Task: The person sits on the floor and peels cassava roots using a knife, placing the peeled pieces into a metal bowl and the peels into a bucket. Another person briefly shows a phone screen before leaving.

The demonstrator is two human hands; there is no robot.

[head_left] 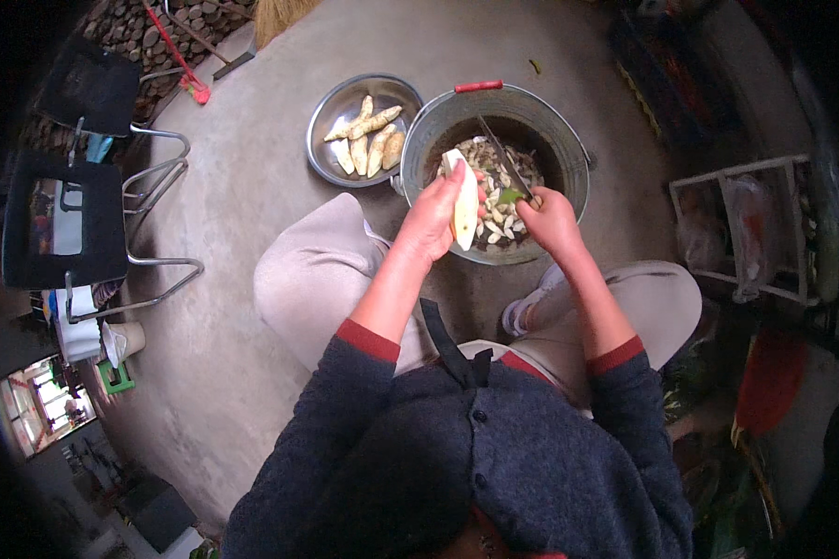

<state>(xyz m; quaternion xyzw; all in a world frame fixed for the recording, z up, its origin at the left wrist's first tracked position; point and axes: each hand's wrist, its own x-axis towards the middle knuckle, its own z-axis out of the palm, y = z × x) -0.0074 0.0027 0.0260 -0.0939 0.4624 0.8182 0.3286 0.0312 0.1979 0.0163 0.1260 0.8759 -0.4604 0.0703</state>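
Note:
My left hand (435, 213) grips a pale, peeled root vegetable (467, 209) above the near left part of a metal bucket (566, 140). In my right hand (551, 218) is the handle of a knife (505, 155), its long blade slanting up and left over the bucket. Blade and root are apart. Inside the bucket lie many pale cut pieces (493, 227) and peelings, with a green leaf (509, 195) near my right fingers. To the bucket's left, a stainless steel basin (319, 162) holds several peeled roots (377, 124).
The bucket's wire handle with a red grip (478, 86) rests at its far rim. Two black chairs with metal legs (157, 202) stand at the left, near stacked firewood (122, 28) and a red-handled tool (171, 42). A white rack (741, 230) holding plastic bags is at the right.

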